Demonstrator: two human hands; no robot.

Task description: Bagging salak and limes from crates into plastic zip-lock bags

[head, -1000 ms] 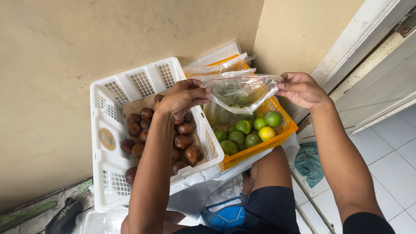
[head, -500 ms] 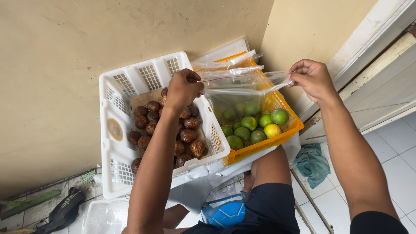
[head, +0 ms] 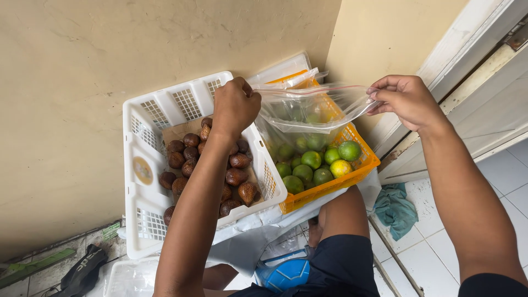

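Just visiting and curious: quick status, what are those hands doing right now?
Left hand and right hand each pinch one end of a clear plastic bag, stretched taut. Bag hangs over orange basket of green limes. Nothing in the way.

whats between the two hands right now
In the head view, a clear plastic bag stretches between the left hand and right hand, each pinching an end above the orange basket.
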